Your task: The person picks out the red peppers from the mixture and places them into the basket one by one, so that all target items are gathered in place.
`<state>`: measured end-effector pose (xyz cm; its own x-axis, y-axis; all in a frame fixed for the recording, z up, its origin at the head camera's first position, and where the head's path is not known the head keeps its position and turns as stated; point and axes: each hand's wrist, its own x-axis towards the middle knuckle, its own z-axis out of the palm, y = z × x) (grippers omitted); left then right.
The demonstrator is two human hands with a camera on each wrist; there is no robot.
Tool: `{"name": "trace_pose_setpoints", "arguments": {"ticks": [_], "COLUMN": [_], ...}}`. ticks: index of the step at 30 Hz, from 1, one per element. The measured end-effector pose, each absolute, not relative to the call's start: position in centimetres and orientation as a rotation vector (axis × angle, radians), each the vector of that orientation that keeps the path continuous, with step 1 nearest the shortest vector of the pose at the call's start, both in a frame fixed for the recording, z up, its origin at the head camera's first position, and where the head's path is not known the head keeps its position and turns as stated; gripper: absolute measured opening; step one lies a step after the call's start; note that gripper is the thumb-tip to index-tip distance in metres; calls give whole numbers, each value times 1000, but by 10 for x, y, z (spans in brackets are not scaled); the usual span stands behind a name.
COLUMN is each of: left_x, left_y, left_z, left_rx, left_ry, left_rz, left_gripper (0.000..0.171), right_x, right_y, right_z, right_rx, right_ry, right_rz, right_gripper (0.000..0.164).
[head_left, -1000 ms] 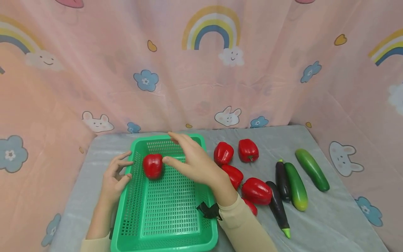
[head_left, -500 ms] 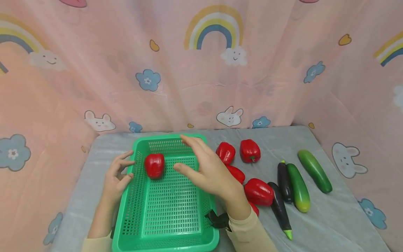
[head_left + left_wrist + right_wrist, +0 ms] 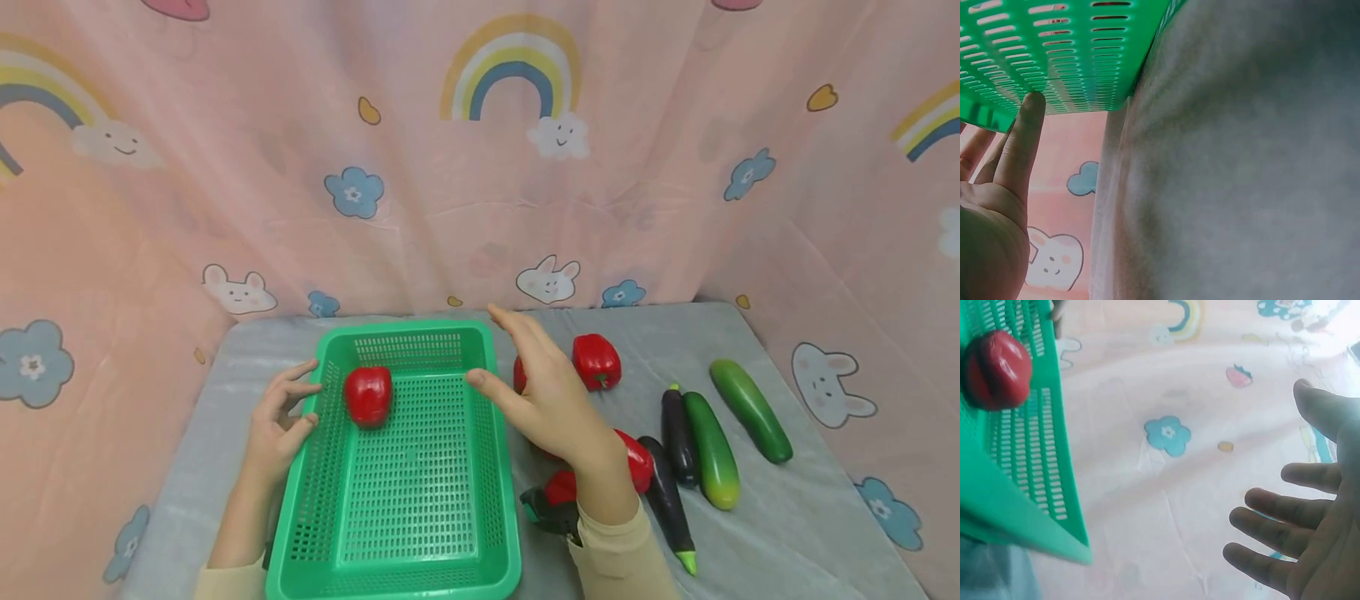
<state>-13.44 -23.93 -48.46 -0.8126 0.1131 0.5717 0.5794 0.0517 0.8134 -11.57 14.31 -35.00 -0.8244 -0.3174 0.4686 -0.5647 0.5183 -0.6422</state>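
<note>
A green plastic basket (image 3: 408, 467) with slotted walls holds one red bell pepper (image 3: 368, 397) in its far left part. At its left side is my left hand (image 3: 276, 429), fingertips and thumb right at the rim; in the left wrist view a straight finger (image 3: 1020, 147) lies against the slotted outer wall (image 3: 1066, 56). My right hand (image 3: 558, 408) hovers just right of the basket with fingers extended and nothing held. Beneath it, several red bell peppers on the cloth are partly hidden; another red bell pepper (image 3: 597, 362) lies just beyond.
To the right lie two eggplants, one upper (image 3: 678, 437) and one lower (image 3: 667, 504), and two green cucumber-like vegetables, one (image 3: 710, 450) beside the eggplants and one (image 3: 750, 410) farther right. Grey cloth (image 3: 795, 533) covers the table. A pink patterned curtain (image 3: 420, 250) surrounds it.
My right hand has moved right, from over the basket near the pepper inside to above the peppers outside. The left hand stays at the basket's left rim.
</note>
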Motion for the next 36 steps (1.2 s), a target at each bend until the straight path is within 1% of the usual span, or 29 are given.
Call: {"name": "trace_pose_setpoints", "arguments": {"ticks": [4, 9, 16, 22, 36], "left_x": [-133, -132, -133, -135, -135], "left_y": [-241, -242, -238, -236, -240], "left_z": [-485, -485, -484, -484, -486], "left_rx": [-692, -689, -652, -646, -640], "left_ry": [-1995, -1999, -2024, -2025, -2029], "left_rz": [-1806, -1797, -1815, -1814, -1813], "left_gripper": [28, 29, 29, 30, 30], "right_x": [-119, -125, -128, -136, -145], "right_y": [159, 182, 214, 228, 259], "right_z": [-350, -349, -343, -345, -359], "right_rx": [673, 596, 538, 530, 417], "right_ry": [-2462, -2449, -2504, -2471, -2499], "right_rz": [1201, 1174, 1120, 1061, 1135], "right_gripper": [82, 77, 75, 73, 65]}}
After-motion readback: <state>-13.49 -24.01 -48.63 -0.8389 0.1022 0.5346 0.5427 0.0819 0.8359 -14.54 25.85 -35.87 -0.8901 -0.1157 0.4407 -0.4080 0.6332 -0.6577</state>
